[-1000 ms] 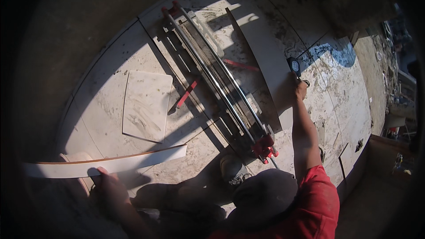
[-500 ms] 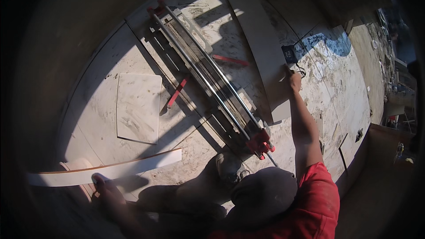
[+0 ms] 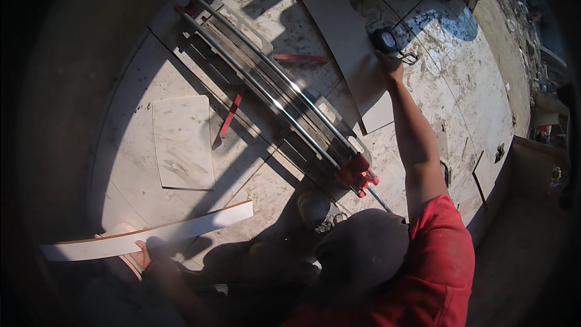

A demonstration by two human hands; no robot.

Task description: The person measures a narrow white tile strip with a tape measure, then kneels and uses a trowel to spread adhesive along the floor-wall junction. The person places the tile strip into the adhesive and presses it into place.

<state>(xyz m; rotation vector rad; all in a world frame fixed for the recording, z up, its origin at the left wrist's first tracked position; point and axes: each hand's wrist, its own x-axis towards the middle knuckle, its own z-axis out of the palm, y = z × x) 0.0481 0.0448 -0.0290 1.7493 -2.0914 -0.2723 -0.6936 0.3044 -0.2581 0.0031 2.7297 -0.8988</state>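
My left hand (image 3: 144,257) grips the near edge of a long, narrow white tile strip (image 3: 200,227) with a brown edge, at the lower left; most of its fingers are hidden or in shadow. At the far right my right arm is stretched out. My right hand (image 3: 391,69) is closed at the near end of a dark tape measure (image 3: 385,40) with a wrist loop, tilted up over a large pale tile (image 3: 330,18). Between my hands a manual tile cutter (image 3: 272,88) with two shiny rails and red ends lies diagonally on the floor.
A cut piece of tile (image 3: 183,142) lies left of the cutter. Red support arms (image 3: 231,115) stick out from the cutter's sides. My shoe (image 3: 315,208) and knee (image 3: 363,248) are close to its near end. Blue-white light patches (image 3: 445,27) fall on the dirty tiled floor.
My right hand has closed on the tape measure and tipped it up, moving it slightly away. The left hand remains on the strip. The whole view has shifted a little.
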